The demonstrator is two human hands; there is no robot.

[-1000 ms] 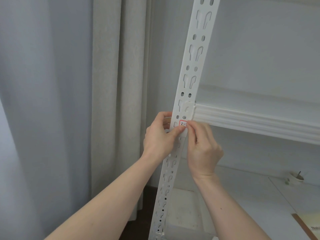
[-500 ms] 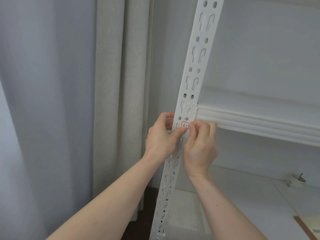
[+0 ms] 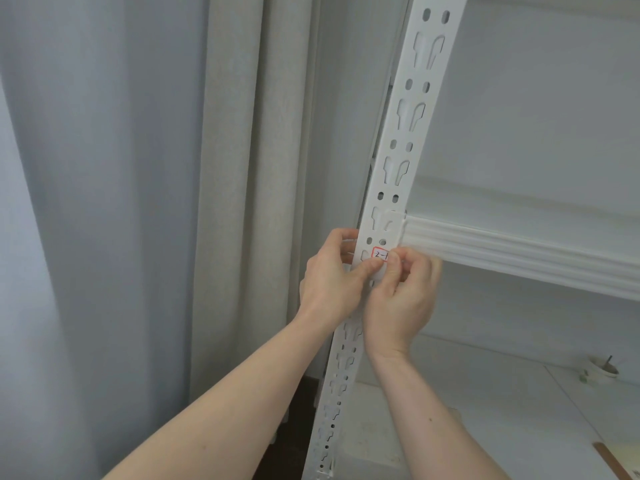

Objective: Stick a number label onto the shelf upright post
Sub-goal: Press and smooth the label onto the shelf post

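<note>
A white slotted shelf upright post (image 3: 405,140) runs from top right down to bottom centre. A small white label with a red border and handwritten "2-1" (image 3: 379,254) lies on the post's front face, just below the shelf beam joint. My left hand (image 3: 329,282) wraps the post's left edge, its thumb pressing the label's lower left corner. My right hand (image 3: 401,299) covers the post from the right, thumb and fingertips on the label's right end, hiding that part.
A white shelf beam (image 3: 519,251) runs right from the post. Grey-beige curtains (image 3: 235,202) hang to the left. On the lower shelf board (image 3: 502,410) sit a small white cup (image 3: 601,372) and a brown-edged board (image 3: 613,462) at bottom right.
The right hand has turned so its fingers curl over the label's right end. The left thumb stays on the label. The view has shifted slightly.
</note>
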